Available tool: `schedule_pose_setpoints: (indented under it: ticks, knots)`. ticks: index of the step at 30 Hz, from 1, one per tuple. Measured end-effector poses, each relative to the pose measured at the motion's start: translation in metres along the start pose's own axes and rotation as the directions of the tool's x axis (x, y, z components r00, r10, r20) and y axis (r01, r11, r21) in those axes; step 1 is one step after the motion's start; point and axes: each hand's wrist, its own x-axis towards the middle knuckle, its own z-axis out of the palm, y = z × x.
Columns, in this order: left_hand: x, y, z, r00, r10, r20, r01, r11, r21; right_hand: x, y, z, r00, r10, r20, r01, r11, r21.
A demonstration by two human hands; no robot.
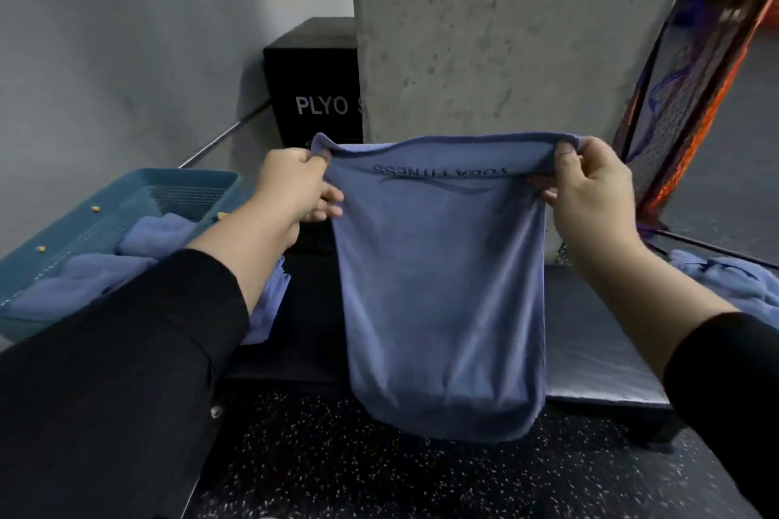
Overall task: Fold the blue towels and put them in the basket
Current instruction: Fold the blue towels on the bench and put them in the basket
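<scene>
A black box (314,93) read "PLYO". The left hand (291,185) and right hand (590,190) each had a grip clamped on the blue towel (442,287), which hung between them, its print upside down.

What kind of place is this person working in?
Probably a gym or fitness studio: a black box marked "PLYO" stands by the concrete pillar, the held blue towel carries "FITNESS" lettering, and the floor is speckled black rubber.

The left hand (291,185) and right hand (590,190) each pinch a top corner of a blue towel (442,287), which hangs in the air; printed lettering shows upside down. More blue towels (105,265) lie in the teal basket (126,185) at left; a crumpled pile (725,278) sits at right.
</scene>
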Motion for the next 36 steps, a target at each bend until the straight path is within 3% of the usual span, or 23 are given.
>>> schedule_pose_setpoints:
  ticks: [3,6,8,10,12,13,14,17,23,26,29,32,36]
  knots:
    - [0.053,-0.006,0.024,0.999,0.009,0.035,-0.008,0.999,-0.037,0.046,0.023,0.035,0.996,0.055,0.074,-0.047,0.994,-0.102]
    - [0.068,-0.032,0.052,0.984,0.089,0.154,-0.121,0.971,0.208,0.064,0.056,0.057,0.926,0.251,0.282,-0.123,0.907,-0.403]
    - [0.047,-0.07,0.068,0.948,0.166,0.271,-0.267,0.878,0.396,0.046,0.082,0.06,0.888,0.318,0.332,-0.088,0.825,-0.558]
    - [0.006,-0.116,0.077,0.875,0.135,0.465,-0.426,0.67,0.607,0.01,0.107,0.058,0.836,0.321,0.444,0.043,0.769,-0.638]
    - [-0.028,-0.16,0.082,0.758,0.005,0.652,-0.608,0.367,0.704,-0.036,0.124,0.054,0.7,0.393,0.596,0.203,0.691,-0.694]
    - [-0.036,-0.175,0.083,0.708,-0.075,0.703,-0.661,0.281,0.696,-0.057,0.133,0.052,0.625,0.445,0.641,0.277,0.642,-0.715]
    - [-0.041,-0.185,0.084,0.677,-0.132,0.724,-0.682,0.256,0.685,-0.074,0.143,0.05,0.578,0.479,0.661,0.345,0.591,-0.729]
    - [-0.037,-0.195,0.082,0.67,-0.168,0.723,-0.666,0.294,0.686,-0.102,0.168,0.047,0.585,0.457,0.67,0.479,0.473,-0.74]
    - [-0.016,-0.198,0.089,0.723,-0.155,0.673,-0.61,0.313,0.728,-0.075,0.194,0.052,0.614,0.384,0.69,0.516,0.466,-0.719]
    - [-0.011,-0.198,0.095,0.766,-0.015,0.642,-0.616,0.264,0.742,-0.054,0.205,0.061,0.632,0.374,0.679,0.503,0.468,-0.726]
    - [-0.014,-0.195,0.095,0.702,0.111,0.704,-0.703,0.265,0.66,-0.037,0.215,0.068,0.652,0.349,0.673,0.488,0.485,-0.726]
    - [-0.019,-0.198,0.087,0.641,0.028,0.767,-0.74,0.288,0.608,-0.024,0.22,0.073,0.668,0.318,0.673,0.479,0.508,-0.716]
    - [-0.013,-0.205,0.088,0.657,-0.084,0.749,-0.709,0.271,0.651,-0.02,0.215,0.072,0.714,0.204,0.67,0.486,0.545,-0.683]
